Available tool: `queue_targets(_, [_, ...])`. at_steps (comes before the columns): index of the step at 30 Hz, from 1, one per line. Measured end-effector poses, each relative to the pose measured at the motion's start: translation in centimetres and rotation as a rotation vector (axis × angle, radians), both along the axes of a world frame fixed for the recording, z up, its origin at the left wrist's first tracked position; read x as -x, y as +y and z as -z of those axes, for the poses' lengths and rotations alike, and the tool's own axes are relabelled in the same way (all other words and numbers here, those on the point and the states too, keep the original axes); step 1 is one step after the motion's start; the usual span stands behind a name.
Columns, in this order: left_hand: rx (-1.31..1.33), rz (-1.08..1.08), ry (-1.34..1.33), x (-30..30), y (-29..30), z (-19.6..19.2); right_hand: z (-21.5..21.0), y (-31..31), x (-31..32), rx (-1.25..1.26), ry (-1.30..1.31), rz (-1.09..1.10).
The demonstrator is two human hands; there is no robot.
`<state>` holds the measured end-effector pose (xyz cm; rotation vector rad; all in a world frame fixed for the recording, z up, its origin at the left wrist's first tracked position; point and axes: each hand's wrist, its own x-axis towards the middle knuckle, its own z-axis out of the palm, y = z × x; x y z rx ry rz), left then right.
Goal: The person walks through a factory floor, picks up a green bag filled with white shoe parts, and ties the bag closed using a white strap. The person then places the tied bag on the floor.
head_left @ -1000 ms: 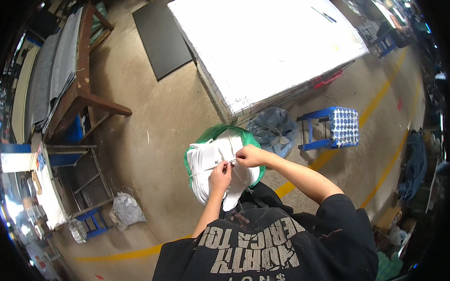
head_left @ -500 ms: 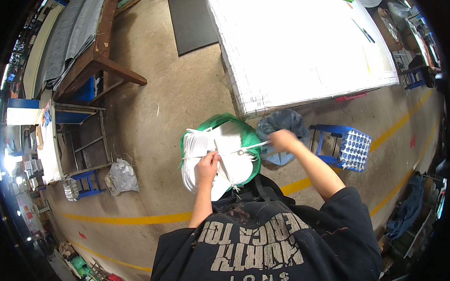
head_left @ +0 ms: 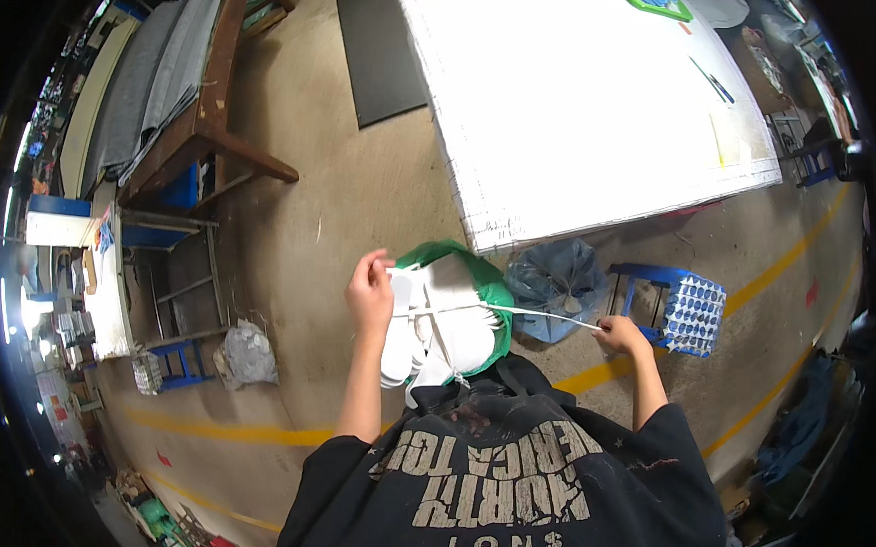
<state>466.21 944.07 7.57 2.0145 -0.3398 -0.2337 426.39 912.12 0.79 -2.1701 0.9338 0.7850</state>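
Note:
In front of my body is a stack of white flat pieces with rounded ends (head_left: 469,342), shaped like insoles, inside an opened green plastic bag (head_left: 495,296). White cord crosses the stack both ways. My right hand (head_left: 622,335) is out to the right, pinching the free end of the white cord (head_left: 553,316), which runs taut from the stack. At the stack's upper left edge is my left hand (head_left: 369,293), its fingers curled together. Whatever may be between those fingers cannot be made out.
A white-covered table (head_left: 596,104) stands ahead to the right, with a green-rimmed basket (head_left: 682,12) on it. Beside the bundle sits a grey-blue plastic bag (head_left: 554,284), then a blue stool (head_left: 692,313) with a patterned seat. A brown wooden frame (head_left: 211,127) holds grey sheets at the left.
My right hand has pulled the cord farther right and toward me, lengthening the taut stretch. My left hand has moved from the middle of the stack to its upper left edge.

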Motion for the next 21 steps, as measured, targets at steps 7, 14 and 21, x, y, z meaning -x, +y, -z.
queue_targets(7, [-0.003,0.678,-0.491,0.1,-20.4,-4.6,-9.3,-0.2,1.4,-0.522,-0.115,0.557])
queue_targets(14, [-0.169,0.917,-0.846,4.9,-33.9,-1.7,-15.2,5.6,-3.6,-1.178,-0.823,0.547])
queue_targets(21, [-0.553,0.947,-0.991,5.0,-33.4,-1.3,-18.1,7.4,-3.9,-0.632,-0.846,0.44])
